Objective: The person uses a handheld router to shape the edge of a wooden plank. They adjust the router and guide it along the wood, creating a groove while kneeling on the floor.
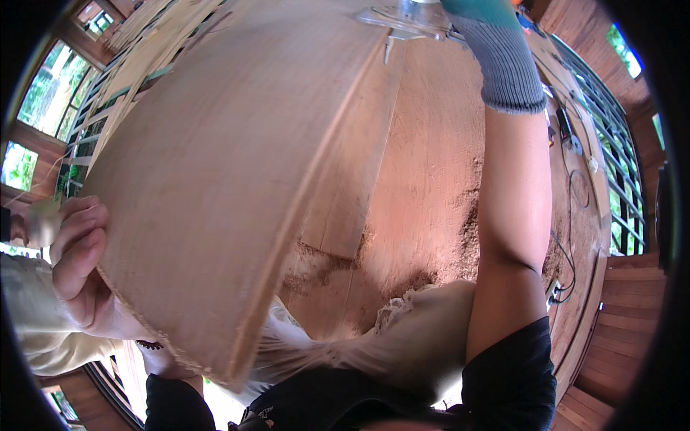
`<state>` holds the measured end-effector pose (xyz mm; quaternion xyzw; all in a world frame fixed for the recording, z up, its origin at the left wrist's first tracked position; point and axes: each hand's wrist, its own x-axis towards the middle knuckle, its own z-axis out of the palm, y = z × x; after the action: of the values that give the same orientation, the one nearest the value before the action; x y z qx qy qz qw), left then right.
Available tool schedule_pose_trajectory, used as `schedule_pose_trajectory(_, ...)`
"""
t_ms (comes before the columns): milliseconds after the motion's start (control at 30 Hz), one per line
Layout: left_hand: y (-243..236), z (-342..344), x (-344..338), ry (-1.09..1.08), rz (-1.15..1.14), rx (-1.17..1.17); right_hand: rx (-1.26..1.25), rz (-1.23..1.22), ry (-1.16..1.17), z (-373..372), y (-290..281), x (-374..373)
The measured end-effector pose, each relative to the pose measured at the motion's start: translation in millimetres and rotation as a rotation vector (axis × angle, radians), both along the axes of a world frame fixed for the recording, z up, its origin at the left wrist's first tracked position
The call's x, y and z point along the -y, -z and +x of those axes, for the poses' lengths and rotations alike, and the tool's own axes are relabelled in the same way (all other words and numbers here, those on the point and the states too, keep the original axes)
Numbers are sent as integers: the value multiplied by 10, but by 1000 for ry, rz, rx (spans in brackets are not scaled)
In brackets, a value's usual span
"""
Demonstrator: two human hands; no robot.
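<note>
A broad, flat wooden board [230, 136] slants across the middle, its near end raised toward me. My left hand [79, 258] is bare and closed round the board's left edge, fingers curled over the top face. At the board's far right corner sits a trim router [406, 23] with a clear plastic base and a metal body, cut off by the top of the picture. Against it is my right hand [492, 50], in a grey and green knit glove. It appears closed on the router, though its fingertips are out of view.
Under the board lies a larger wooden surface [424, 144] strewn with sawdust [467, 230]. On the right are a power tool with a disc [568, 133] and a black cord [573, 251]. Wooden strips [144, 65] lie at the far left. Light trousers of another person [43, 330] show at left.
</note>
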<state>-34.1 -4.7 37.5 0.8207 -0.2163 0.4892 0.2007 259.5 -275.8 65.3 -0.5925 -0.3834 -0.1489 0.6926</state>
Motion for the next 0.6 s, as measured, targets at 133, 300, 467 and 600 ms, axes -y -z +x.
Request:
schedule_pose_trajectory(133, -23, 56, 71, 7, 39, 29, 51, 33, 5, 149, 29, -34)
schedule_pose_trajectory(300, -109, 47, 156, 8, 129, -37, -390, 159, -1187, 259, 43, 111)
schedule_pose_trajectory(467, -149, -22, 266, 155, 417, -400, -582, 379, -922, 220, 82, 278)
schedule_pose_trajectory(600, 616, 90, 578, 308, 642, -567, -867, 449, -971, 224, 74, 382)
